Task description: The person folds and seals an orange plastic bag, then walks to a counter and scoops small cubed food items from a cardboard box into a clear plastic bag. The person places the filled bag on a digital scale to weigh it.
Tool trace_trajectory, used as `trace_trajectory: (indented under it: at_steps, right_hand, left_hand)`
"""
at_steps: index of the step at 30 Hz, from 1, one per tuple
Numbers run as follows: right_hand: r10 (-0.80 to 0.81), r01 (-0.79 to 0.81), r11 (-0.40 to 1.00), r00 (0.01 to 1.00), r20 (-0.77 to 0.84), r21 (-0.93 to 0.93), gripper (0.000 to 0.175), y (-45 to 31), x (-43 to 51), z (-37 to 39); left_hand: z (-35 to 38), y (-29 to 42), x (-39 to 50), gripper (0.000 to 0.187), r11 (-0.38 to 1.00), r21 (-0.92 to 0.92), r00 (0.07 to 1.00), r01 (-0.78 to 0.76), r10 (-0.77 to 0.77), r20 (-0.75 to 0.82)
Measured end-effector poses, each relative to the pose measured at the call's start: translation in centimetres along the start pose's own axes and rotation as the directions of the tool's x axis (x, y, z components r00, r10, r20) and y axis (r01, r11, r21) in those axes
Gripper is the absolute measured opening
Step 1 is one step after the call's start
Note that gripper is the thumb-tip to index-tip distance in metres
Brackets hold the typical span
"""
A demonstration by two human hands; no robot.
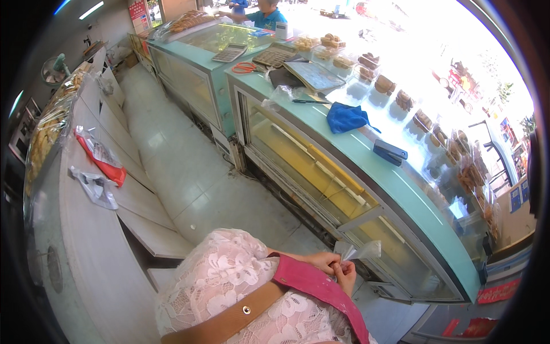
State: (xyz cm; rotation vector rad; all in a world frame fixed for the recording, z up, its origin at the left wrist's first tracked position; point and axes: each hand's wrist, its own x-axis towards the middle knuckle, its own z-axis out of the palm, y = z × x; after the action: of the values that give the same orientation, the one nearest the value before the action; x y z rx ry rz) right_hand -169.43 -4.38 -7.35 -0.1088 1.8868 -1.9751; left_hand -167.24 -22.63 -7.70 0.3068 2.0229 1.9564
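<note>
Both of my hands meet low in front of my body, close to the sliding glass doors of the display counter. My left hand (325,261) pinches the gathered part of a clear plastic bag (366,250). Right beside it, my right hand (346,275) grips the same bag with bent fingers. The bag's loose end flares out to the right beyond my fingers. Whether anything is inside the bag's lower part is hidden by my hands and the pink apron (316,277).
On the glass counter (412,189) lie a blue cloth (347,117), a stapler (390,152), a pen (310,102), notebooks (316,75), scissors (244,67) and calculators (230,53). Packed baked goods (384,84) line its far side. Plastic bags (101,157) lie on the left counter. A person (266,17) stands beyond.
</note>
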Motion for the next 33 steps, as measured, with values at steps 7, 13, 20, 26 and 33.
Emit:
trace_trajectory:
  at_steps: [7, 13, 20, 26, 33]
  right_hand:
    - [-0.189, 0.159, 0.960, 0.976, -0.111, -0.229, 0.020, 0.3, -0.4, -1.0]
    - [-0.063, -0.001, 0.957, 0.976, -0.210, -0.290, 0.025, 4.3, -0.6, -5.9]
    - [-0.151, 0.038, 0.779, 0.980, -0.128, -0.626, 0.038, 4.0, -0.7, -6.9]
    - [-0.430, 0.589, 0.643, 0.807, 0.405, -0.490, 0.045, -5.2, 1.6, 2.7]
    - [-0.378, 0.521, 0.692, 0.851, 0.364, -0.501, 0.014, 0.1, 4.5, 3.6]
  left_hand:
    - [-0.1, -1.1, 0.2, 0.020, 0.909, -0.407, 0.969, 0.091, -0.175, -0.174]
    - [-3.1, 0.2, 0.1, 0.017, 0.623, -0.777, 0.795, -0.085, -0.428, -0.430]
    - [-6.8, 2.9, -2.0, 0.028, 0.893, -0.450, 0.685, -0.015, -0.318, -0.655]
    - [-3.8, 3.9, -2.4, 0.034, 0.986, -0.153, 0.787, -0.073, -0.037, -0.616]
    - [-4.3, 3.7, -5.6, 0.022, 0.980, -0.187, 0.829, -0.071, -0.046, -0.557]
